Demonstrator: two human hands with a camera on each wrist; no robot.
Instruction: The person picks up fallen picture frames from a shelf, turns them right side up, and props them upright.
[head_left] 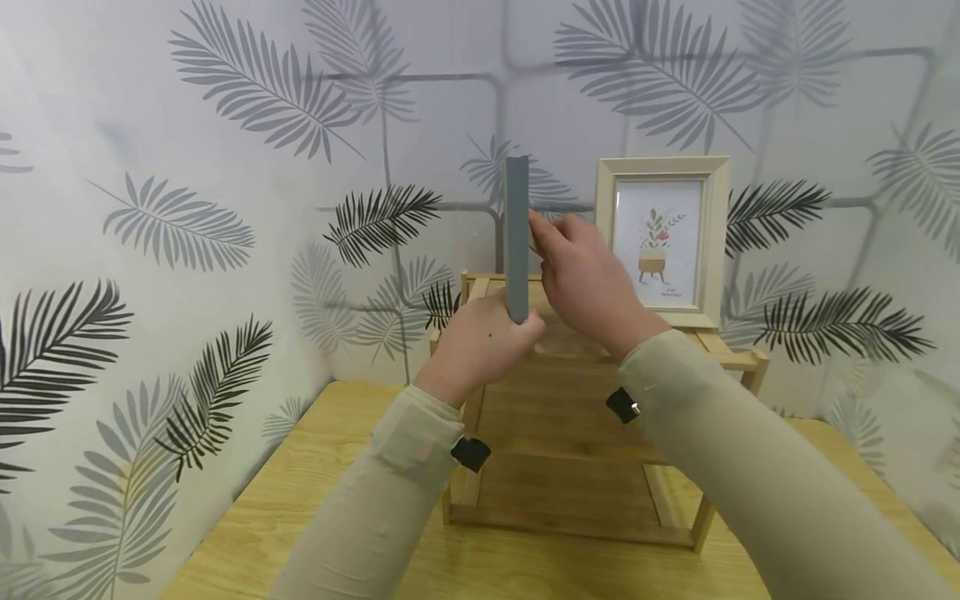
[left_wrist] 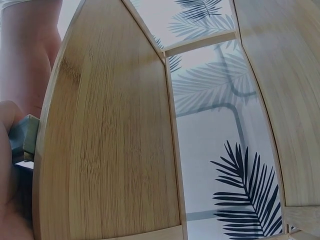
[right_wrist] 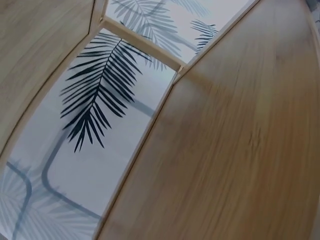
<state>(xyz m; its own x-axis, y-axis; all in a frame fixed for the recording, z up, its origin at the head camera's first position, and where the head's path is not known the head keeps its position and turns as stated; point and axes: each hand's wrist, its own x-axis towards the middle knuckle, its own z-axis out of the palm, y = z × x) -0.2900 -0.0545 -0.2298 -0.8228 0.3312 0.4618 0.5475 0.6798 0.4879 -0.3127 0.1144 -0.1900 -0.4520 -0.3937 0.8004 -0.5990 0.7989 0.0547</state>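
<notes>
A blue-grey picture frame (head_left: pixel 517 237) is upright above a wooden shelf rack, turned so that mostly its narrow side shows in the head view. My left hand (head_left: pixel 483 340) grips its lower end, thumb on the right. My right hand (head_left: pixel 588 279) is at its right face, fingers bent, fingertips partly hidden. In the left wrist view a corner of the blue-grey frame (left_wrist: pixel 24 137) shows beside the rack's board (left_wrist: pixel 110 130). The right wrist view shows a rack board (right_wrist: pixel 225 140) but no hand.
A cream picture frame (head_left: pixel 716 237) with a potted-plant print stands at the right of the rack's top. The slatted rack (head_left: pixel 570 417) stands on a wooden table (head_left: pixel 300 483), against a leaf-patterned wall (head_left: pixel 420 100). Black wrist straps (head_left: pixel 471 454) hang under the sleeves.
</notes>
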